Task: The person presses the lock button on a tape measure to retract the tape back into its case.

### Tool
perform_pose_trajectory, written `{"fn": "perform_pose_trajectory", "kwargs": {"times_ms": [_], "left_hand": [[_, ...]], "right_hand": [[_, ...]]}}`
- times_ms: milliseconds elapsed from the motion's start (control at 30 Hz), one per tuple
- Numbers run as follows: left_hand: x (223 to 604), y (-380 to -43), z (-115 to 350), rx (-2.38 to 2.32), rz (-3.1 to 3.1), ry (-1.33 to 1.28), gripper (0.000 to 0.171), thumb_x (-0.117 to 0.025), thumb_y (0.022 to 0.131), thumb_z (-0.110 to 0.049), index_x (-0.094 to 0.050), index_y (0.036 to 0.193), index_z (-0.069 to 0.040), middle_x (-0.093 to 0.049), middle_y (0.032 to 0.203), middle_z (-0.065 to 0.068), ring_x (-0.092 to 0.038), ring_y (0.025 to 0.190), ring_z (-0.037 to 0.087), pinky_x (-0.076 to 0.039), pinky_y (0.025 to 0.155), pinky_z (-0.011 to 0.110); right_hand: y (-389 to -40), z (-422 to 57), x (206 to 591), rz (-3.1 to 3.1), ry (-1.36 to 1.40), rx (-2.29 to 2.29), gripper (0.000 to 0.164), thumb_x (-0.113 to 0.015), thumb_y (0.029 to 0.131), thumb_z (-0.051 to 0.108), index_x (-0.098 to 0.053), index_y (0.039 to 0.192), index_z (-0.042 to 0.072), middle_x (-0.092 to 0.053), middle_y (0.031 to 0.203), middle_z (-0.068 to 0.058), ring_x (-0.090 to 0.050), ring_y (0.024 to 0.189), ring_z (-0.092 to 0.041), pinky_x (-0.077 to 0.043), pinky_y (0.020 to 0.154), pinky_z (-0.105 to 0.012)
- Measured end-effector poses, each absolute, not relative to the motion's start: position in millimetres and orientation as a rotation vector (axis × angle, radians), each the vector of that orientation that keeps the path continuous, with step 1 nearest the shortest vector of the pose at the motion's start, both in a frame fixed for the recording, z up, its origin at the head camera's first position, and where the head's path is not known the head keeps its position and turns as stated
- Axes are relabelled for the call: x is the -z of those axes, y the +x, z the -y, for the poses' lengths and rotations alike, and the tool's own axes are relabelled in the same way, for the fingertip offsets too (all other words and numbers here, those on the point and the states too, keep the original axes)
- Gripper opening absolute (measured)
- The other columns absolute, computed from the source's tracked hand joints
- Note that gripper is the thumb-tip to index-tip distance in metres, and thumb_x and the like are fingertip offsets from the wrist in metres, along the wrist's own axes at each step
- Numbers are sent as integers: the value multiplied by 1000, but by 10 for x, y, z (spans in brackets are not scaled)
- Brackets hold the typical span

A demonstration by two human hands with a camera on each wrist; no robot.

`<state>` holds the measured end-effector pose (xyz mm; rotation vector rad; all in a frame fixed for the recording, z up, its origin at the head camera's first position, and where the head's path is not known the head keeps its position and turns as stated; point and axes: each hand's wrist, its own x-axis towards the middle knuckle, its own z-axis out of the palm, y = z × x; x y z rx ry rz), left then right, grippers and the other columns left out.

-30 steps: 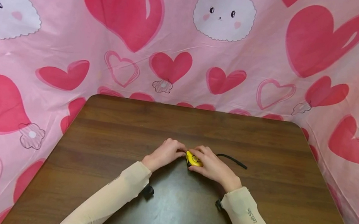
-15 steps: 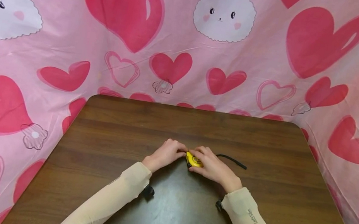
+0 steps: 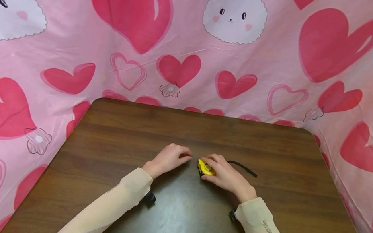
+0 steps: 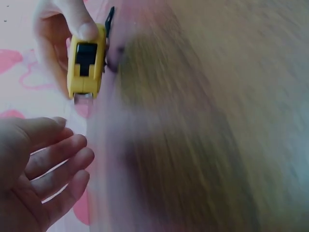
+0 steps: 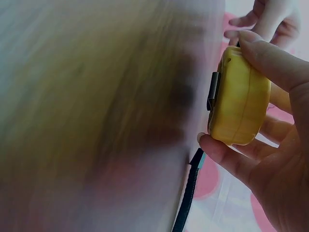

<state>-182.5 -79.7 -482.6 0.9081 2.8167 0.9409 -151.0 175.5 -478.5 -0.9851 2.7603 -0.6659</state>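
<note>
My right hand (image 3: pixel 226 174) grips a yellow tape measure (image 3: pixel 206 168) just right of the table's middle. In the right wrist view, thumb and fingers hold the yellow case (image 5: pixel 241 99) by its ends, and a black clip shows on one side. A black wrist strap (image 3: pixel 244 168) trails from behind this hand to the right. My left hand (image 3: pixel 168 159) is a short gap to the left, its fingers loosely bent with nothing between them. The left wrist view shows the metal end hook (image 4: pixel 83 99) at the mouth of the case, close to the left fingertips.
The brown wooden table (image 3: pixel 126 123) spreads around both hands. Pink cloth (image 3: pixel 190 44) with hearts and rabbits hangs behind it and along both sides. Small black cameras (image 3: pixel 149 199) sit at the wrists, below the beige sleeves (image 3: pixel 110 206).
My left hand has let go of the tape measure's front end and moved slightly left. My right hand has shifted a little right with the tape measure, opening a gap between them.
</note>
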Motion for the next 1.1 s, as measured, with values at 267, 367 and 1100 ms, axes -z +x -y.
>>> {"fn": "perform_pose_trajectory", "kwargs": {"times_ms": [267, 367, 1100], "left_hand": [[4833, -1778, 1021, -841, -2919, 877, 20, -72, 100, -23, -78, 114, -10, -77, 108, 3, -71, 97, 22, -58, 90, 44], [4826, -1766, 1136, -785, -2981, 886, 21, -73, 100, -23, -78, 115, -9, -76, 109, 5, -69, 99, 25, -57, 89, 45], [4838, -1589, 1923, -499, -3235, 713, 33, -76, 97, -30, -74, 122, -9, -70, 120, 12, -61, 114, 34, -50, 92, 54]], "right_hand": [[-1504, -1943, 4807, -2783, -926, 685, 64, -78, 95, 35, -56, 148, 8, -56, 138, -13, -53, 121, -27, -51, 102, -49], [-1517, -2032, 4807, -2794, -898, 711, 64, -79, 94, 35, -56, 148, 7, -56, 139, -13, -53, 122, -28, -50, 102, -50], [-1695, -2770, 4776, -2948, -747, 669, 64, -80, 93, 26, -56, 144, -3, -57, 133, -27, -52, 122, -44, -46, 105, -63]]}}
